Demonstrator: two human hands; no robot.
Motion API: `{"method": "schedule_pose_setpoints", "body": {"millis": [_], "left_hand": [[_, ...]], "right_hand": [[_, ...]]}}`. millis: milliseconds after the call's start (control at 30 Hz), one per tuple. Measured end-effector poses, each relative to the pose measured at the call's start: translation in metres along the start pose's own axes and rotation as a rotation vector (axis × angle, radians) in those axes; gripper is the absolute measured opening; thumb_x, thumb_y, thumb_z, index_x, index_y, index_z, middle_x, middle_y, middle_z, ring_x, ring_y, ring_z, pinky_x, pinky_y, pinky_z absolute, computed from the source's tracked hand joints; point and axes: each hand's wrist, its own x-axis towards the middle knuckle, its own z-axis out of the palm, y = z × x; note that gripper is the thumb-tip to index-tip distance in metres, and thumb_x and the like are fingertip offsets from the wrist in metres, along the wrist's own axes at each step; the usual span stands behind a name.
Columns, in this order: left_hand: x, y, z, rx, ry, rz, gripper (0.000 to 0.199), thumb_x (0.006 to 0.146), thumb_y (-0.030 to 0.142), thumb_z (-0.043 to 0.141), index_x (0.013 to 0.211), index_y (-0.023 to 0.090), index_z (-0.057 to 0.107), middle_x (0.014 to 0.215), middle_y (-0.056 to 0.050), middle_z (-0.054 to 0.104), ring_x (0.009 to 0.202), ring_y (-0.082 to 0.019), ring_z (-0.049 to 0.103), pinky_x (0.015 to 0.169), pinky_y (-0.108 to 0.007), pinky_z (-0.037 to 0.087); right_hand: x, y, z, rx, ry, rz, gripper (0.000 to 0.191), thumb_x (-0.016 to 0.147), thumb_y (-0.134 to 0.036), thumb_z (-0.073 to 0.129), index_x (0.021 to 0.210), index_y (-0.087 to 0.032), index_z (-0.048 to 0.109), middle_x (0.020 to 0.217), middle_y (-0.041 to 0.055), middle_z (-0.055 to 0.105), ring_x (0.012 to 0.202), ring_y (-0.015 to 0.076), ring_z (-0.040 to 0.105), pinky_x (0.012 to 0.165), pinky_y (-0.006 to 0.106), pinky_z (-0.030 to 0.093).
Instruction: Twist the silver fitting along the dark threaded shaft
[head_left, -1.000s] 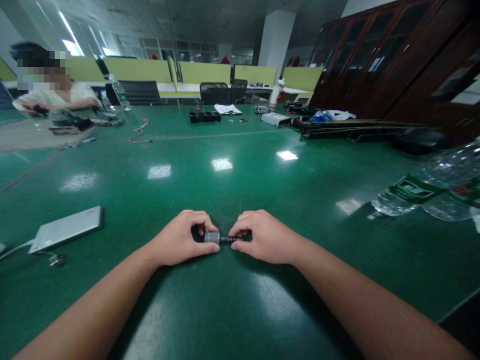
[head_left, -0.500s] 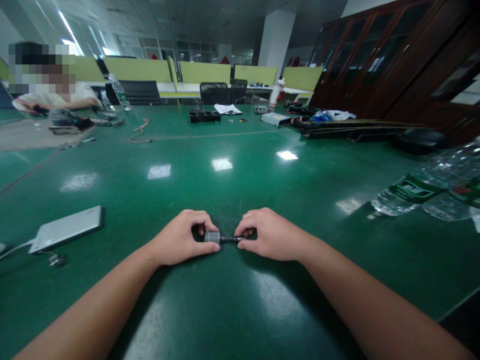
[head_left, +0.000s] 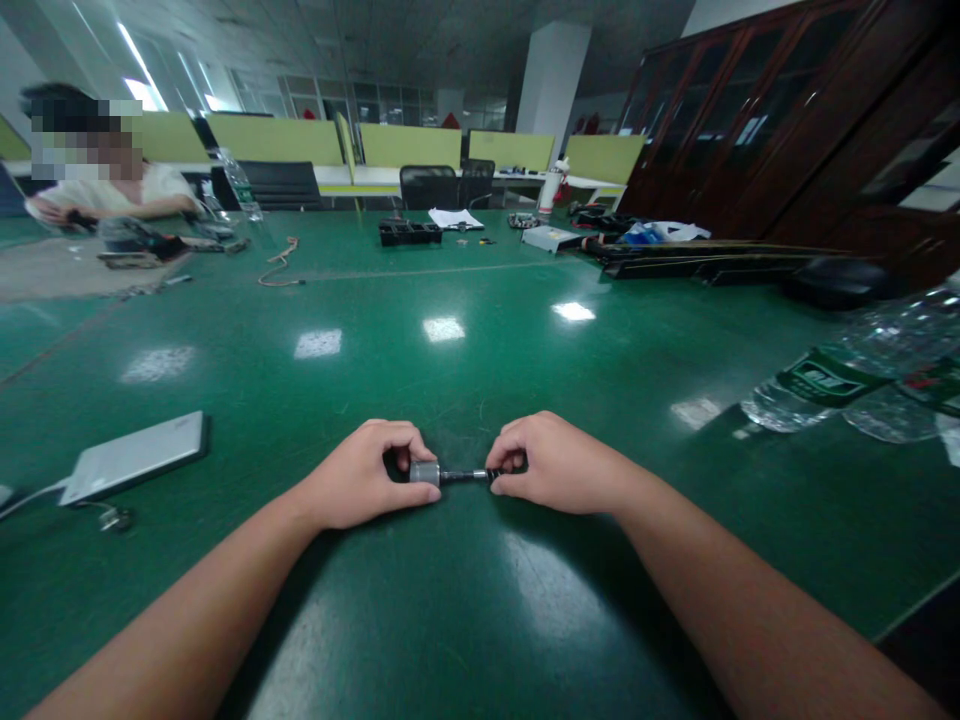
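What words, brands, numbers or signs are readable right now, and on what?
None can be read.
Front water bottle: white-on-green logo, too blurred.
Water bottle behind: print blurred.
Far water bottle: too small.
White power bank: faint mark, too small.
Metal cylinder: nothing legible.

There are two bare hands: one left hand (head_left: 364,478) and one right hand (head_left: 562,465). At their fingers are one grey metal cylinder (head_left: 425,474), one thin rod (head_left: 459,476) and one black ridged piece (head_left: 493,477). One green table (head_left: 450,385) carries one pale slab-shaped device (head_left: 135,458), one white cable (head_left: 31,497), one small metal part (head_left: 115,519), one tan cord (head_left: 279,262), one black compartment tray (head_left: 410,233) and one white tumbler (head_left: 551,190). Clear plastic bottles (head_left: 825,378) number three: two at right, one far left. Black chairs (head_left: 427,187): three. One wooden cabinet (head_left: 720,120), one other person (head_left: 161,188). The black strips (head_left: 675,262) overlap too much to count.
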Motion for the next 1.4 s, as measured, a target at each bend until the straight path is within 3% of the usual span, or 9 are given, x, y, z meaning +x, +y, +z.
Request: {"method": "schedule_pose_setpoints", "body": {"millis": [267, 533, 667, 900, 1400], "left_hand": [[0.001, -0.002, 0.002, 0.017, 0.0, 0.018, 0.021, 0.074, 0.034, 0.077, 0.084, 0.017, 0.069, 0.077, 0.001, 0.062, 0.072, -0.015, 0.058, 0.068, -0.025, 0.042], [0.0, -0.004, 0.001, -0.008, -0.006, 0.042, 0.027, 0.072, 0.038, 0.079, 0.086, 0.017, 0.069, 0.08, -0.001, 0.065, 0.075, -0.016, 0.059, 0.07, -0.026, 0.043], [0.0, -0.003, 0.0, -0.053, -0.009, 0.056, 0.021, 0.078, 0.036, 0.073, 0.087, 0.017, 0.07, 0.079, -0.001, 0.067, 0.074, -0.015, 0.059, 0.07, -0.026, 0.044], [0.002, 0.001, 0.002, 0.053, 0.015, -0.001, 0.022, 0.068, 0.032, 0.08, 0.083, 0.018, 0.071, 0.074, 0.001, 0.064, 0.073, -0.016, 0.059, 0.072, -0.028, 0.042], [0.003, -0.001, 0.002, 0.05, 0.0, 0.033, 0.021, 0.071, 0.033, 0.079, 0.082, 0.018, 0.07, 0.074, 0.002, 0.063, 0.072, -0.015, 0.058, 0.073, -0.027, 0.04]], "right_hand": [[0.005, -0.009, 0.011, 0.059, 0.091, -0.082, 0.019, 0.075, -0.016, 0.074, 0.094, -0.018, 0.075, 0.082, 0.0027, 0.071, 0.073, 0.0127, 0.062, 0.068, 0.024, 0.045], [0.012, -0.016, 0.027, 0.103, 0.117, -0.157, 0.016, 0.077, -0.016, 0.072, 0.093, -0.018, 0.075, 0.082, 0.0029, 0.071, 0.074, 0.0133, 0.062, 0.07, 0.024, 0.045], [0.011, -0.015, 0.027, 0.081, 0.13, -0.193, 0.015, 0.08, -0.017, 0.07, 0.094, -0.019, 0.076, 0.083, 0.0034, 0.071, 0.079, 0.0149, 0.062, 0.073, 0.026, 0.044], [0.013, -0.016, 0.028, 0.061, 0.126, -0.209, 0.015, 0.08, -0.02, 0.071, 0.094, -0.017, 0.076, 0.082, 0.004, 0.07, 0.079, 0.0157, 0.061, 0.071, 0.026, 0.043], [0.012, -0.015, 0.026, 0.015, 0.103, -0.223, 0.014, 0.078, -0.02, 0.072, 0.09, -0.017, 0.076, 0.079, 0.0036, 0.07, 0.076, 0.0153, 0.06, 0.07, 0.026, 0.042]]}}
